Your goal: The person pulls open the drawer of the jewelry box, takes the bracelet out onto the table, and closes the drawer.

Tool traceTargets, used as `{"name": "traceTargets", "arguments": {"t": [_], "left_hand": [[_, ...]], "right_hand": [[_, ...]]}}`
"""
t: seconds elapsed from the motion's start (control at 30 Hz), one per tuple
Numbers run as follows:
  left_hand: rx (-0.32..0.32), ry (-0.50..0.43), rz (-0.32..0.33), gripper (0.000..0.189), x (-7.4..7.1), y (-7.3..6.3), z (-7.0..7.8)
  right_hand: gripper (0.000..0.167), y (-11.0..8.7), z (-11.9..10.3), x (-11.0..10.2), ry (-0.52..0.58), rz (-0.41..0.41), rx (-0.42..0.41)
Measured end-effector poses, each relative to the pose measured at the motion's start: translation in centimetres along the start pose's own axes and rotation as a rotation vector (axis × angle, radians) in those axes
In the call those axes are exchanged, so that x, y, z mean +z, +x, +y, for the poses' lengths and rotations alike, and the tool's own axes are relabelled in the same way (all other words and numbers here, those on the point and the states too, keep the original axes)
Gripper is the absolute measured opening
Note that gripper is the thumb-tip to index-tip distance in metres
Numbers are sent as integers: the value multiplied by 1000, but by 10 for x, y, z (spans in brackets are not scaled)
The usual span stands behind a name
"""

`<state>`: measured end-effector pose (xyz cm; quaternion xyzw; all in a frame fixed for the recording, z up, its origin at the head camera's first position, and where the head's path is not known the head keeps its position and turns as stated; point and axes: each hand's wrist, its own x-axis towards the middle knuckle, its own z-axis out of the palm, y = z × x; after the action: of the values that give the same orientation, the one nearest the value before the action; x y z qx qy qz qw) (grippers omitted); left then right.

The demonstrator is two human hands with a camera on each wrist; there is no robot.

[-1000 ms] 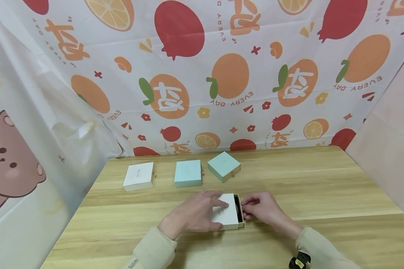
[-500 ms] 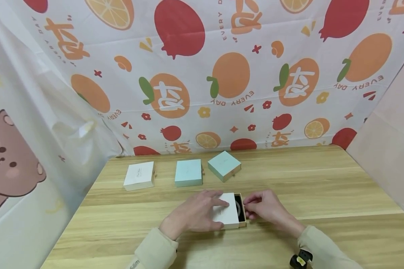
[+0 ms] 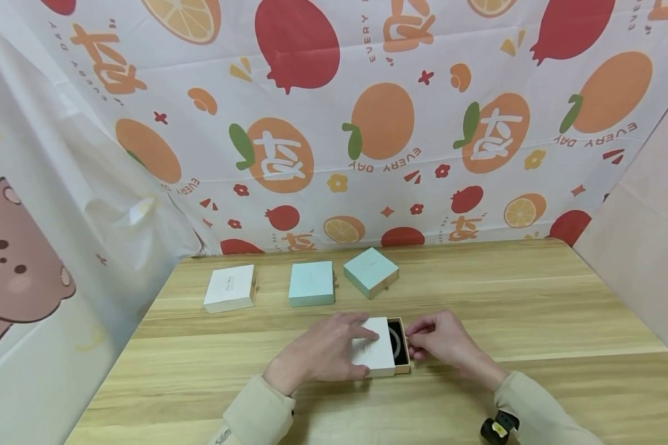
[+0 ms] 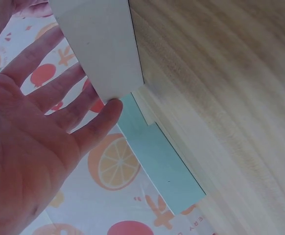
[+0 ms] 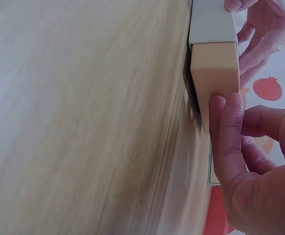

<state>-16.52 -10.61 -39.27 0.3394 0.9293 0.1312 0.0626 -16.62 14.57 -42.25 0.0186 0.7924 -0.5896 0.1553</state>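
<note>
In the head view my left hand lies over a white drawer box. Its thumb is at the near side, and its fingers reach across the top and far side. To the right, my right hand pinches at the outer end of the box's tan drawer; the exact bit held is hidden by the fingers. The drawer stands partly out, showing a black lining and part of a grey ring-shaped thing. The right wrist view shows fingertips against the tan drawer end.
Farther back on the wooden table sit another white box, a pale teal box and a second teal box turned at an angle. A fruit-print curtain hangs behind the table's back edge.
The drawer has slid a little farther right out of the white sleeve, together with my right hand. More of the grey ring shows. My left hand stays on the sleeve.
</note>
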Motion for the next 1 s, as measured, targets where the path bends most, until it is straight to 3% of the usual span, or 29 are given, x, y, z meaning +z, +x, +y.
{"name": "traceTargets", "arguments": {"t": [1.0], "left_hand": [[-21,-18,-24,53,-3,2,3]], "right_hand": [[11,0,-1,-6,-33,54,62]]}}
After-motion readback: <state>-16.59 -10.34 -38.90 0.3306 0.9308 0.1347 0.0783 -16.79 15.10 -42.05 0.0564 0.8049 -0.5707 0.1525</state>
